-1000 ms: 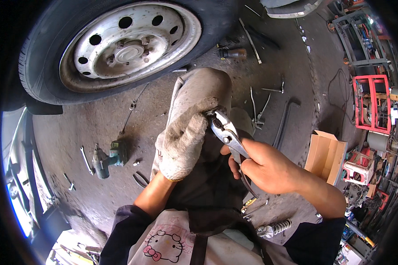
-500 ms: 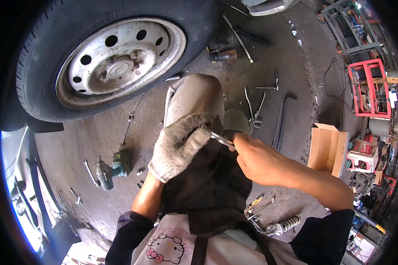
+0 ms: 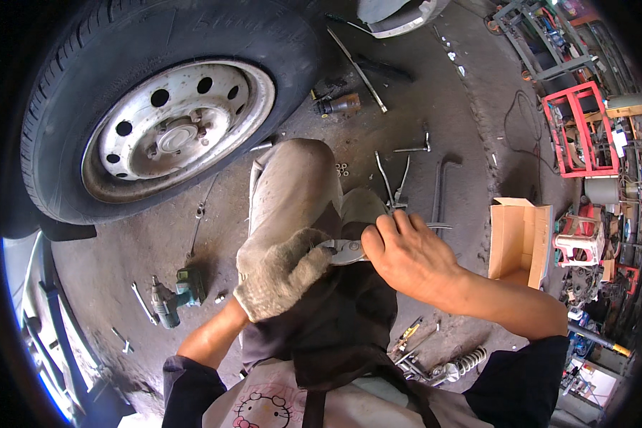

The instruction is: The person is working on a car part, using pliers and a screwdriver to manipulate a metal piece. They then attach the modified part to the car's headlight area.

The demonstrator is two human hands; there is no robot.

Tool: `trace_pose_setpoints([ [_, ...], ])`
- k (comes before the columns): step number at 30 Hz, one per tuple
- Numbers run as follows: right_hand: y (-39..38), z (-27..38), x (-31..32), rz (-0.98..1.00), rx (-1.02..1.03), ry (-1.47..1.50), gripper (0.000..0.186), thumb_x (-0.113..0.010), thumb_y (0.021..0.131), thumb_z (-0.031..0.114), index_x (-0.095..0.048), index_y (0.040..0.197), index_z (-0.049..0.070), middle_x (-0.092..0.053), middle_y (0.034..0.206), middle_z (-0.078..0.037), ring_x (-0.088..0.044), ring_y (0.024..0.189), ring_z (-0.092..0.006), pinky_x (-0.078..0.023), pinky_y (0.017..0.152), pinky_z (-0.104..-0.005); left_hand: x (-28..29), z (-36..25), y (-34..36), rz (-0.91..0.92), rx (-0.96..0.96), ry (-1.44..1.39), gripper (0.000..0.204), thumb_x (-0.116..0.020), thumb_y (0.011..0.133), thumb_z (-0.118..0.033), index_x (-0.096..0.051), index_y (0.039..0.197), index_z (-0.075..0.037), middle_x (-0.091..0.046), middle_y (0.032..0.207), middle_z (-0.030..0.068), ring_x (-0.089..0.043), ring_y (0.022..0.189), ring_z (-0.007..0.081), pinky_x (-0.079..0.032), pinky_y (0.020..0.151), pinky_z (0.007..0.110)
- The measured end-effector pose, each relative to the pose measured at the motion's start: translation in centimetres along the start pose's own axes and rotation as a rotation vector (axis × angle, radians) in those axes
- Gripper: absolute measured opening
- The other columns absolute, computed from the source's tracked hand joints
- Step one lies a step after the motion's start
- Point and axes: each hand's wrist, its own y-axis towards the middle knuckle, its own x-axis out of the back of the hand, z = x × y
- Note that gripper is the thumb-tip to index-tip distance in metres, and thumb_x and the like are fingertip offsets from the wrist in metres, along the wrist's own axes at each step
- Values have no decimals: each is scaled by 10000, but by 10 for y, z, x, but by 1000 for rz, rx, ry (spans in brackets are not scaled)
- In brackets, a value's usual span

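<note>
My right hand point(image 3: 414, 253), bare, is wrapped round a pair of metal pliers point(image 3: 347, 251) held flat above my lap. The pliers' jaws point left, and their handle ends stick out past my fingers on the right. My left hand point(image 3: 282, 274), in a pale knitted work glove, is closed right at the jaws. Whatever it pinches there is hidden by the glove and the jaws. Beyond my knees stands a big black tire point(image 3: 185, 36) on a worn white steel wheel rim point(image 3: 246, 114).
On the floor lie a cordless impact wrench point(image 3: 167, 307), a wrench point(image 3: 144, 303), several nuts point(image 3: 342, 170), a long bar point(image 3: 360, 71), a dark bent bar point(image 3: 441, 189) and a coil spring point(image 3: 471, 362). An open cardboard box point(image 3: 510, 242) and a red metal frame point(image 3: 578, 128) stand at the right.
The pliers have turned so their flat side and pivot show. My right hand has rolled back-up over the handles, and both hands sit slightly lower. The view has shifted a little.
</note>
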Motion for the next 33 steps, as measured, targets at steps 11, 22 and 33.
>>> trace_pose_setpoints([
  [11,-15,-8,-10,54,71,130,140,-624,835,146,-576,928,53,-558,869,-92,-607,858,-257,-542,734,-381,-27,1,-13,166,216,-532,320,-486,1077,-288,-549,1300,-68,-548,847,-46,-491,728,46,-417,624,221],
  [22,-30,-17,-19,31,159,259,125,-625,840,157,-560,893,63,-554,904,-88,-618,882,-258,-555,786,-389,-24,-16,-22,403,306,-744,471,-518,1068,-289,-432,1470,-61,-548,904,-64,-479,740,25,-425,650,199],
  [33,-32,-24,-25,-28,267,352,118,-632,858,186,-584,892,84,-543,901,-51,-597,914,-225,-555,799,-366,-29,-27,-31,475,302,-802,522,-517,1065,-225,-349,1509,-7,-522,975,-63,-471,820,21,-436,748,188],
])
